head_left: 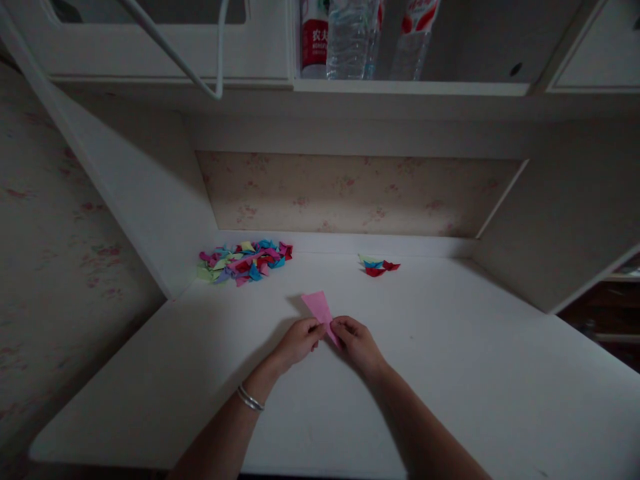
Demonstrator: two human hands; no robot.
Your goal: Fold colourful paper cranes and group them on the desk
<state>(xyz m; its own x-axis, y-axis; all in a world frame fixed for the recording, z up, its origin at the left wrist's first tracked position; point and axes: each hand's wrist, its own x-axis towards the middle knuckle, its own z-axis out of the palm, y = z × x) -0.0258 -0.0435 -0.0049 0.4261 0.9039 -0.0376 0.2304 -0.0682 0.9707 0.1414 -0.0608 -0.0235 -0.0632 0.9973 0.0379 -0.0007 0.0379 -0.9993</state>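
Note:
A pink piece of paper (318,305) is held between both hands above the middle of the desk, its wider end pointing away from me. My left hand (301,340) pinches its left edge with thumb and forefinger. From the other side my right hand (356,341) grips the narrow lower part, fingers closed. The paper looks creased where the fingers meet; its exact folds are partly hidden. Farther back on the left lies a heap of small folded papers (245,262) in many colours. A smaller group of folded papers (375,267), red, blue and green, lies back right.
The white desk (475,387) is boxed in by a left side panel (145,180) and a right side panel (555,207). Overhead, a shelf holds several plastic bottles (347,40). A white cable (180,60) hangs down at the upper left.

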